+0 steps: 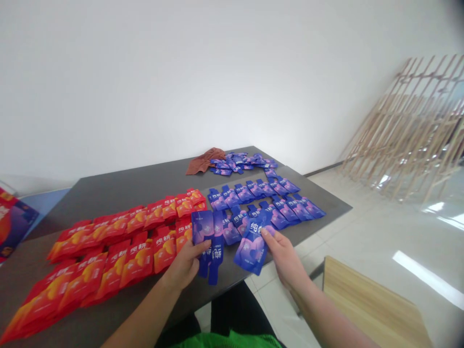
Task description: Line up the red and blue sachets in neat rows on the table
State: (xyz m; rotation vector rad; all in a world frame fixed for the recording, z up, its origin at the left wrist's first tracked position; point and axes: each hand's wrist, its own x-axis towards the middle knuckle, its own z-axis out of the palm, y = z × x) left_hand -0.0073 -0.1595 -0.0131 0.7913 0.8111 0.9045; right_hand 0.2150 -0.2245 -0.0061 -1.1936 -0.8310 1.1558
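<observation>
My left hand [188,261] is closed on a pair of purple pouches [208,229], held upside down with their narrow necks pointing down. In my right hand [281,249] is another purple pouch [250,251], neck up, pinched at its right edge; a second one seems to lie behind it. Both hands hover over the near edge of the dark table [145,169]. Just beyond them, purple pouches [261,188] lie in two overlapping rows. To the left of my left hand, red-orange pouches [119,266] are laid out in two similar overlapping rows.
A loose heap of purple pouches [239,162] lies at the table's far end beside a brown cloth [203,160]. A red and purple box [14,217] shows at the left edge. A wooden stool [369,299] stands right of the table. Wooden frames [409,125] lean at the right.
</observation>
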